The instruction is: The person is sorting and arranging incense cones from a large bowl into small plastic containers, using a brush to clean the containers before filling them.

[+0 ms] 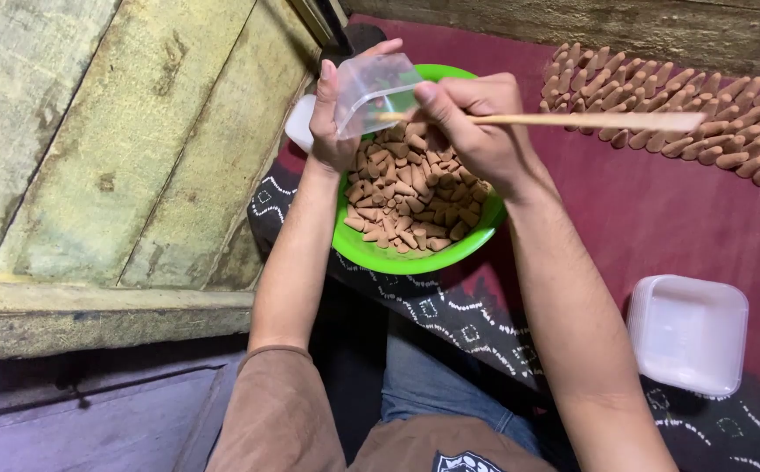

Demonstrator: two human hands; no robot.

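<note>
My left hand [338, 122] holds a small clear plastic container [375, 87] tilted over a bright green bowl [397, 258]. The bowl is heaped with small brown cone-shaped pieces [410, 197]. My right hand [476, 127] grips a thin wooden stick [589, 120] whose left tip reaches into the container's mouth. Both hands hover right above the bowl, almost touching each other.
Rows of the same brown cones [703, 114] lie on a dark red cloth [642, 210] at the upper right. A stack of white square trays [690, 332] sits at the right. A white lid [299, 122] peeks out left of the bowl. A weathered wooden wall [100, 149] fills the left.
</note>
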